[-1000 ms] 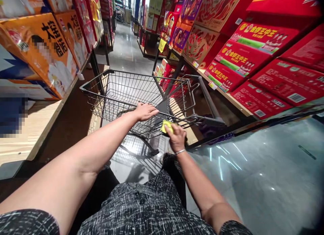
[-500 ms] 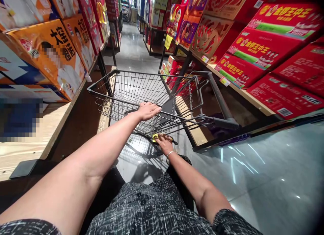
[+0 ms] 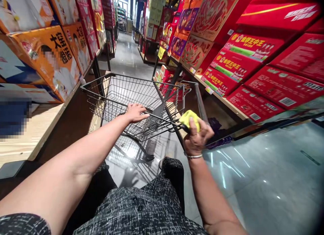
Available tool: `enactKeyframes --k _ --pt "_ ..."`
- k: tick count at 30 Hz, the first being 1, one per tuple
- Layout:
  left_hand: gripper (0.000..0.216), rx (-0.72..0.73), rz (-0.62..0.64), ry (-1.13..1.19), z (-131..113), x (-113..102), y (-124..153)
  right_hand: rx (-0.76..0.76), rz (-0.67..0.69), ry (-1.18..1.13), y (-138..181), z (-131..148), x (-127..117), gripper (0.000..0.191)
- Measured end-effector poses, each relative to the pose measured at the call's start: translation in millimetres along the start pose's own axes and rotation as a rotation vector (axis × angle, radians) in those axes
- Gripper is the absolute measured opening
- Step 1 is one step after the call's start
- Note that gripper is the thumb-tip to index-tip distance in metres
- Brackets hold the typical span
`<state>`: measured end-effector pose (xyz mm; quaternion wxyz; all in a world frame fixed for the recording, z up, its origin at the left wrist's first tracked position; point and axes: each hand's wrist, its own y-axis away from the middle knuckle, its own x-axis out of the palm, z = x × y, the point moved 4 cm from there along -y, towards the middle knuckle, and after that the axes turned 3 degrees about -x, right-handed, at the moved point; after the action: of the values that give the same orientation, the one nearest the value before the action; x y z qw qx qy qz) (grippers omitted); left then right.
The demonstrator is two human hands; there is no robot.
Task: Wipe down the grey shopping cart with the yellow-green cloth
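An empty-looking wire shopping cart [image 3: 118,93] stands sideways before me, its handle bar [image 3: 202,105] pointing to the right. My left hand [image 3: 136,112] lies over the near top rim, palm down, fingers closed loosely across the bar. In my right hand [image 3: 197,137] is a bunched yellow cloth [image 3: 189,119], pinched between thumb and fingers. That hand is raised beside the handle end of the cart; whether the cloth touches the metal I cannot tell. Part of the cloth's underside looks dark.
On the left, a wooden shelf [image 3: 42,127] bears orange cartons [image 3: 48,59]. Red boxes [image 3: 243,63] are stacked on the right shelf, close to the cart handle. Between the shelves a grey tiled aisle [image 3: 126,49] runs ahead. My shoes and legs are just behind the cart.
My right hand has lifted the yellow cloth from the cart's lower frame, up and right towards the handle. My left hand stays on the rim; the view has shifted slightly.
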<state>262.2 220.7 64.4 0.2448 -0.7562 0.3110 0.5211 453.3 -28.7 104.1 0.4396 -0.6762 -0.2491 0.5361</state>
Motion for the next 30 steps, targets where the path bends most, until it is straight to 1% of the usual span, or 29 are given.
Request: enactKeyframes --k 2,4,6,8,10,11,14,16,18,19,20,21,24,26,28,30 --pt "0.045 0.035 -0.027 -0.005 -16 4 6 -0.025 0.048 -0.024 5 25 16 0.052" --pt "0.047 0.132 -0.041 0.007 -37 10 11 -0.051 0.109 -0.026 7 46 29 0.052" --pt "0.055 0.224 -0.069 0.032 -55 17 14 -0.108 0.177 -0.026 4 56 35 0.049" --pt "0.051 0.260 -0.102 0.072 -64 22 15 -0.206 0.254 -0.035 0 55 30 0.049" --pt "0.043 0.259 -0.112 0.114 -64 24 14 -0.270 0.311 -0.036 -4 38 15 0.052" --pt "0.040 0.254 -0.108 0.134 -62 25 13 -0.269 0.323 -0.025 -5 26 4 0.054" --pt "0.037 0.252 -0.084 0.189 -55 22 12 -0.160 0.314 0.013 -10 -20 -32 0.058" --pt "0.036 0.249 -0.070 0.222 -51 19 13 -0.075 0.300 0.023 -13 -45 -51 0.058" --pt "0.036 0.244 -0.058 0.245 -49 17 14 -0.014 0.256 0.008 -18 -58 -63 0.057" --pt "0.036 0.239 -0.056 0.254 -48 16 16 -0.002 0.232 -0.022 -21 -59 -65 0.057" --pt "0.036 0.231 -0.056 0.262 -46 15 17 -0.014 0.236 -0.077 -25 -58 -65 0.057" --pt "0.036 0.219 -0.061 0.272 -44 14 18 -0.051 0.269 -0.158 -29 -54 -62 0.058" --pt "0.038 0.188 -0.073 0.296 -35 12 23 -0.214 0.497 -0.460 -43 -40 -43 0.060" --pt "0.038 0.175 -0.076 0.302 -29 10 26 -0.279 0.608 -0.579 -54 -38 -27 0.059" --pt "0.038 0.170 -0.072 0.304 -25 7 30 -0.299 0.646 -0.573 -68 -43 -7 0.057" --pt "0.038 0.162 -0.069 0.305 -22 4 33 -0.286 0.657 -0.481 -83 -51 17 0.056"
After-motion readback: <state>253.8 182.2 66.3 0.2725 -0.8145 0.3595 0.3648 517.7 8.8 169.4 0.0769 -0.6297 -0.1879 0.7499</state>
